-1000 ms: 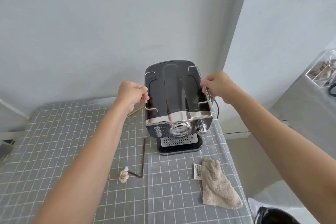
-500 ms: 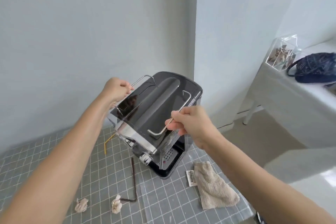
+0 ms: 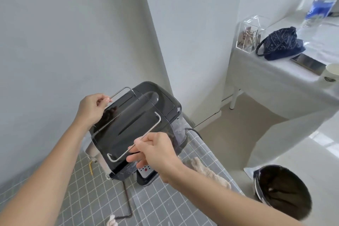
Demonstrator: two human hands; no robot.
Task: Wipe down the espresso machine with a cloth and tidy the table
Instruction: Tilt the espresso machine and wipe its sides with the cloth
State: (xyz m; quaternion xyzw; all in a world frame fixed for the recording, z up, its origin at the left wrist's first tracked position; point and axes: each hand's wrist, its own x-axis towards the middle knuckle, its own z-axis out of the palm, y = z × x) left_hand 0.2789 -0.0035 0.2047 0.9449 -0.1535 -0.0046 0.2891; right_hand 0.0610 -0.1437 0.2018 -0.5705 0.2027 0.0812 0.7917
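Left hand (image 3: 91,108): closed on the far wire rail (image 3: 120,92) of the machine (image 3: 135,126).
Right hand (image 3: 156,152): pinched on the near rail (image 3: 135,144).
Machine: held between both hands, on the gridded table (image 3: 165,205).
Cloth (image 3: 209,172): lain just beyond the right wrist, partly hidden.
Bin (image 3: 282,192): seen below the table's right edge.

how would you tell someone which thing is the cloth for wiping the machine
Find the black espresso machine on the grey gridded table. Just right of its base, behind the right hand, lies a beige terry cloth. It is flat and fuzzy, unlike the small crumpled wad at the near edge.
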